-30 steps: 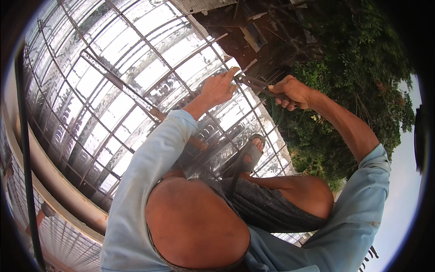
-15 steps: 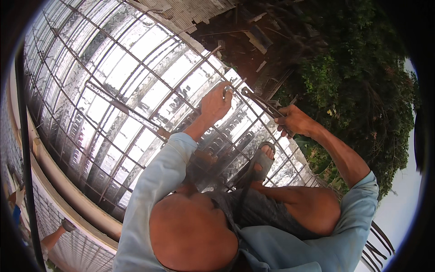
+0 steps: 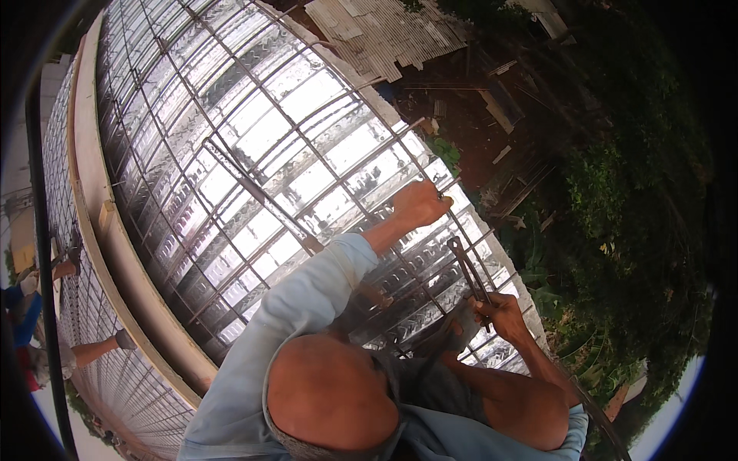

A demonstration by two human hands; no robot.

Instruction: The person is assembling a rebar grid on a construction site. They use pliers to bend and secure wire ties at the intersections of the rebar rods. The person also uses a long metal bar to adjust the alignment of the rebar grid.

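My left hand [image 3: 420, 203] is closed at a crossing of the rebar grid [image 3: 292, 127], near the edge of the shiny metal decking [image 3: 304, 100]. Whatever its fingers hold is too small to make out. My right hand [image 3: 503, 313] grips the handles of dark metal pincers [image 3: 470, 273]. Their jaws point up and away, below my left hand and apart from it. My sandalled foot [image 3: 460, 326], partly hidden, is beside the right hand. A long thin rod [image 3: 257, 190] lies slantwise across the grid, left of my left forearm.
A wooden form board [image 3: 142, 300] borders the decking on the left. Beyond it, another person's leg [image 3: 96, 349] shows over more mesh. Past the right edge it drops away to trees [image 3: 607, 200], brown ground and a corrugated roof [image 3: 369, 31].
The view has shifted. My right hand has drawn the pincers back toward my foot, away from the left hand. The left hand has turned, its knuckles now up, still at the grid near the edge.
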